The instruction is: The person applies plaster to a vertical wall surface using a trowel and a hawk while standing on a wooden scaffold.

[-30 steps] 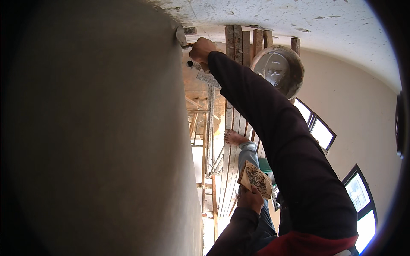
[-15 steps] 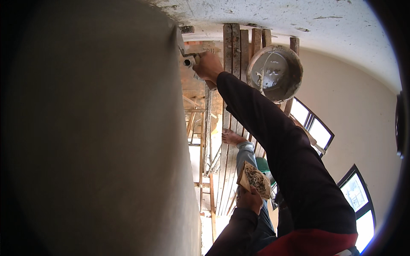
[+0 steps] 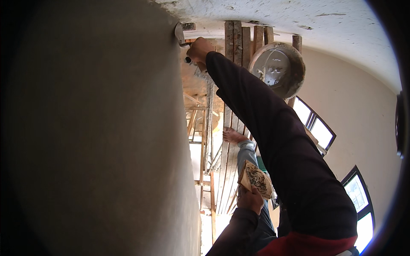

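Ideally pressed flat to the wall (image 3: 106,128), a trowel (image 3: 180,34) fills the right hand (image 3: 200,50); below, the left hand (image 3: 252,199) clasps a board (image 3: 256,177).

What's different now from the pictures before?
The right hand and its trowel dipped down the picture a moment ago; now they've gone back up beside the grey wall. Nothing was picked up or let go. The left hand still holds the speckled board, and the bucket stays on the planks.

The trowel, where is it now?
In the head view, the trowel is near the top, left of centre, in the right hand, beside the grey wall.
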The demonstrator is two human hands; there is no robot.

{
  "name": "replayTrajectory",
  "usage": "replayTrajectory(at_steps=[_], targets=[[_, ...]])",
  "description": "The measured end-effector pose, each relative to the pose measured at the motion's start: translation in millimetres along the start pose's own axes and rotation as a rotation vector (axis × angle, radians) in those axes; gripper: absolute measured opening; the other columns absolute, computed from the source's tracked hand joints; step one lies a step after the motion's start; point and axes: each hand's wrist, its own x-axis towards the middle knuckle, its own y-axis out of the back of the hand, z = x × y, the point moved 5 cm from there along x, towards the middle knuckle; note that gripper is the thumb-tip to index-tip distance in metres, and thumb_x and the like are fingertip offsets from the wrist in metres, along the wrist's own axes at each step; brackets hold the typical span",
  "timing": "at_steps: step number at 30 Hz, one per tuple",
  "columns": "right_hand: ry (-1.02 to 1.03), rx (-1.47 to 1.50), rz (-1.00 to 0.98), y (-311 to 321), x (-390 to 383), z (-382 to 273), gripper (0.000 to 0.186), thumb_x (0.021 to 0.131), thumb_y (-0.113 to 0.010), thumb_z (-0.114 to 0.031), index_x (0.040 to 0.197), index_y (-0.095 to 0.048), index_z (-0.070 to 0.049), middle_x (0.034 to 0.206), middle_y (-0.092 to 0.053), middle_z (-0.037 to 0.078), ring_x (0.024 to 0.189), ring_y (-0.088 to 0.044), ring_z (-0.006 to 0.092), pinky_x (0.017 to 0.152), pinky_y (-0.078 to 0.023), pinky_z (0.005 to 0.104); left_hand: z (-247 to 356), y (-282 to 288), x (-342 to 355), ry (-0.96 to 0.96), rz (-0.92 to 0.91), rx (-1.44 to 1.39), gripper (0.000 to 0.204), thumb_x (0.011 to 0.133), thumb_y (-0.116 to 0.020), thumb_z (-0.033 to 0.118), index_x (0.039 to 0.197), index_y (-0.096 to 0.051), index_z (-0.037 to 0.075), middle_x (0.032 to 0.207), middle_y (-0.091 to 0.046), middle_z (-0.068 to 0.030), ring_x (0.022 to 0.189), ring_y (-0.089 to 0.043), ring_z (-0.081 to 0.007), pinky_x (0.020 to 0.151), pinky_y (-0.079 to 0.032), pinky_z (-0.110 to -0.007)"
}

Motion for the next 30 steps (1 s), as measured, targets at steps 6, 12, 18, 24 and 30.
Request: replayTrajectory(at_steps=[6,12,18,24,30], targets=[[0.194,-0.208,-0.116,5.1,-5.8,-13.5,0.031,0.079,-0.063,-0.025,0.092,-0.073,0.000,0.098,-0.070,0.024,0.093,-0.069,0.0368,0.079,-0.056,0.0425,0.6,3.2,-1.3,0.054,0.010,-0.048,0.066,0.102,-0.029,0.043,0.133,-0.049,-0.012,0.148,-0.039,-0.0269,0.131,-0.045,-0.0436,0.111,-0.037,-0.046],[-0.125,0.138,0.006,5.1,-4.8,1.1,0.019,0.075,-0.065,-0.013,0.087,-0.075,-0.002,0.090,-0.073,0.017,0.093,-0.071,0.0330,0.080,-0.056,0.0398,-12.6,-12.5,6.7,0.009,-0.025,-0.035,0.064,0.102,-0.030,0.042,0.134,-0.048,-0.010,0.147,-0.039,-0.0263,0.130,-0.046,-0.0448,0.110,-0.037,-0.047],[0.015,0.021,0.022,11.9,-0.5,-12.3,0.024,0.078,-0.063,-0.014,0.092,-0.072,0.004,0.098,-0.071,0.023,0.097,-0.069,0.0349,0.081,-0.056,0.0396,4.7,11.9,-4.5,0.086,-0.022,-0.093,0.062,0.102,-0.031,0.042,0.129,-0.054,-0.008,0.146,-0.041,-0.0265,0.125,-0.049,-0.0472,0.108,-0.039,-0.049],[0.040,0.112,0.122,18.1,-19.1,-7.0,0.028,0.076,-0.066,-0.021,0.085,-0.071,0.005,0.090,-0.068,0.027,0.087,-0.069,0.0399,0.076,-0.055,0.0449,-0.3,0.0,-0.7,0.080,-0.008,-0.061,0.062,0.101,-0.031,0.042,0.126,-0.056,-0.010,0.144,-0.043,-0.0265,0.124,-0.050,-0.0473,0.108,-0.040,-0.049],[0.217,0.000,0.124,32.8,-73.7,-10.9,0.029,0.078,-0.062,-0.023,0.088,-0.071,0.004,0.091,-0.070,0.023,0.088,-0.068,0.0386,0.081,-0.054,0.0450,-1.4,1.2,0.0,0.115,-0.011,-0.130,0.063,0.100,-0.034,0.042,0.135,-0.045,-0.009,0.140,-0.047,-0.0284,0.122,-0.051,-0.0488,0.106,-0.041,-0.050]])
